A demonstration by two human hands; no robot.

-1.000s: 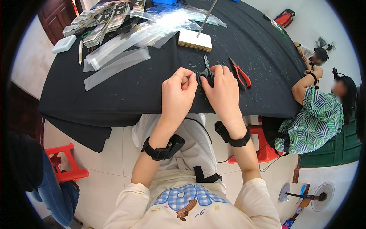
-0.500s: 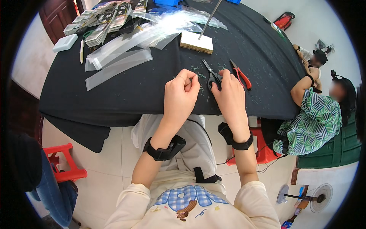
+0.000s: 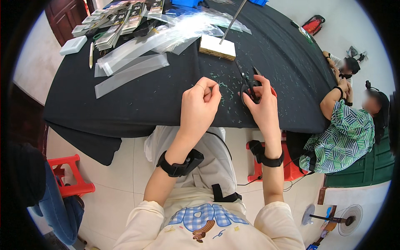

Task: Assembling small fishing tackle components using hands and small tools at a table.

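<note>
My left hand (image 3: 199, 102) is held over the near part of the black-covered table (image 3: 137, 108), thumb and forefinger pinched together. Whatever lies between those fingertips is too small to make out. To its right, my right hand (image 3: 265, 104) has its thumb and fingers around the handles of black scissors (image 3: 245, 91), whose blades point away from me. Red-handled pliers (image 3: 257, 71) lie just beyond, mostly covered by that hand. Small green scraps (image 3: 227, 89) are scattered on the cloth between and around my hands.
Ahead stands a wooden block (image 3: 217, 48) with an upright metal rod (image 3: 233, 21). Clear plastic sleeves (image 3: 133, 75), stacked printed packs (image 3: 112, 35), a white box (image 3: 73, 46) and a pen (image 3: 91, 56) lie at the left. A person in a green patterned top (image 3: 350, 133) sits at right.
My right hand has moved right and turned, and the scissors have shifted right with it, closer to the pliers. My left hand keeps its pinch almost in place.
</note>
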